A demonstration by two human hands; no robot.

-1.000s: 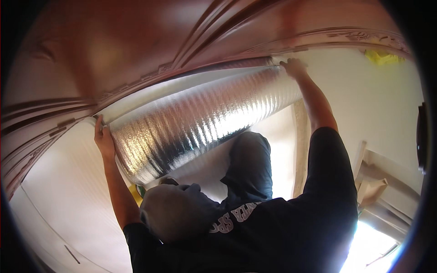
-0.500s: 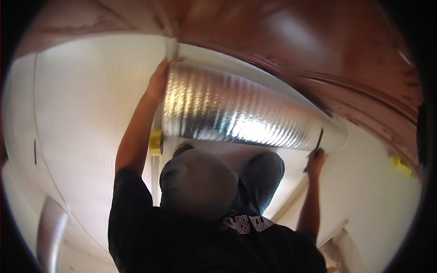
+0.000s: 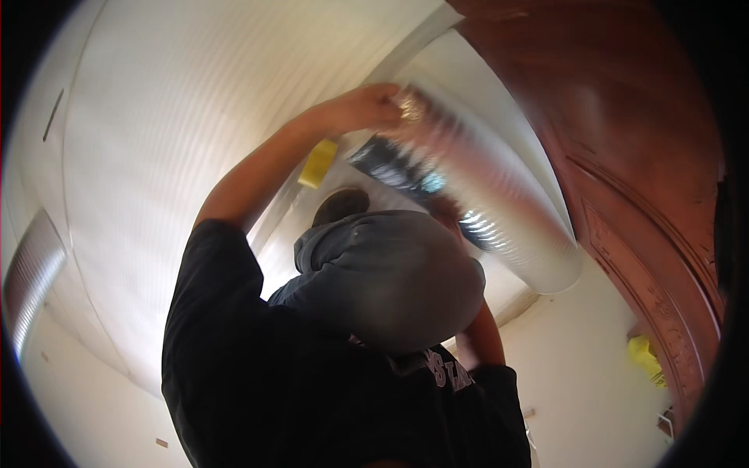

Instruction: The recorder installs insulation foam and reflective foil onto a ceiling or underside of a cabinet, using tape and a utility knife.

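Observation:
A silvery, ribbed roll of foil-faced sheet (image 3: pixel 499 187) lies slantwise in front of me, blurred by motion. My left hand (image 3: pixel 378 108) grips its upper left end, fingers closed over the edge. Against the near side of the roll, my right hand (image 3: pixel 445 209) shows only as a small dark patch. My raised knee (image 3: pixel 398 273) covers most of that hand and its forearm, so its fingers and anything in them are hidden. A yellow roll, perhaps of tape (image 3: pixel 318 164), sits just below my left forearm.
Pale, finely ribbed sheeting (image 3: pixel 179 101) spreads across the left, with a thin dark object (image 3: pixel 53 115) on it. Another shiny roll (image 3: pixel 35 273) is at the far left. Reddish-brown carved wooden furniture (image 3: pixel 640 156) stands at the right, near a yellow item (image 3: pixel 647 363).
The view has turned, and the foil roll now slants more steeply. My right hand, earlier at the roll's right end with a thin dark tool, is now behind my knee; the tool is out of sight.

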